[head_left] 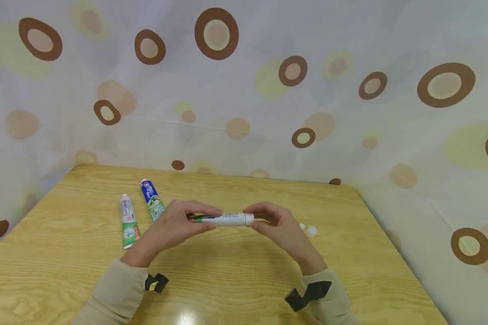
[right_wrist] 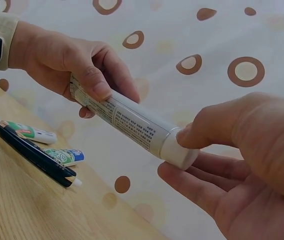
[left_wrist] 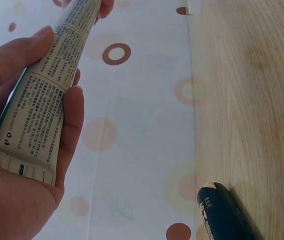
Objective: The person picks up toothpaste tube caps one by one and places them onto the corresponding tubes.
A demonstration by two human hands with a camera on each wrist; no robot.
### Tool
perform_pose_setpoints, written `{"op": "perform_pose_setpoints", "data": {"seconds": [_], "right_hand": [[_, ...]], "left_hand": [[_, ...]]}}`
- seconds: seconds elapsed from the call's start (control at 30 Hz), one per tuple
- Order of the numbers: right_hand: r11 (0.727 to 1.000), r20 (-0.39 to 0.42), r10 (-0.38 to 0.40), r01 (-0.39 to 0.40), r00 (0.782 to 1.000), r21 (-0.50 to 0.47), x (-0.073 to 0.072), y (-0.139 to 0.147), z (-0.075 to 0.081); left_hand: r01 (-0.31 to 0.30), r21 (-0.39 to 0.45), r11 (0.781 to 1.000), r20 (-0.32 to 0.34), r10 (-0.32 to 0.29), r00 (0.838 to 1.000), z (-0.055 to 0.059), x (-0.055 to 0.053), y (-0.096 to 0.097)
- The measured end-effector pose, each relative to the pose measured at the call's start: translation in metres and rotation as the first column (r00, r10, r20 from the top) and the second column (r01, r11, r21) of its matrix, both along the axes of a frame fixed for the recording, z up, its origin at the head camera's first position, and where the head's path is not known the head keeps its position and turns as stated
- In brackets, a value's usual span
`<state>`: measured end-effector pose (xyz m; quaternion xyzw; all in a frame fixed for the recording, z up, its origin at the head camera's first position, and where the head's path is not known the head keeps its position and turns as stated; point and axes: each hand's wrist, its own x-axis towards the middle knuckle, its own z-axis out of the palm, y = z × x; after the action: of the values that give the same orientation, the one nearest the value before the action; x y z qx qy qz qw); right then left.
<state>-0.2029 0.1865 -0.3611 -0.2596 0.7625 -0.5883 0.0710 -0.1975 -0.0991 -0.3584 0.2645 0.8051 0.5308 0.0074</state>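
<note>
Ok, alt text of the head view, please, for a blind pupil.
A person's left hand holds a toothpaste tube while the right hand pinches its white cap. On the wooden table, a white-and-green tube and a blue-and-green tube lie left, two loose caps right.

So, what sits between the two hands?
In the head view, a white tube spans the gap: the left hand holds its body, the right hand pinches its cap.
</note>
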Motion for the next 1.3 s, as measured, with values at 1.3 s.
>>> {"op": "perform_pose_setpoints", "data": {"seconds": [1.3], "right_hand": [[0.990,-0.047,-0.134,0.136,0.990,0.042,0.0012,-0.0052,0.0019]], "left_hand": [[0.007,0.023,1.000,0.033,-0.007,0.999,0.0018,-0.0007,0.0028]]}}
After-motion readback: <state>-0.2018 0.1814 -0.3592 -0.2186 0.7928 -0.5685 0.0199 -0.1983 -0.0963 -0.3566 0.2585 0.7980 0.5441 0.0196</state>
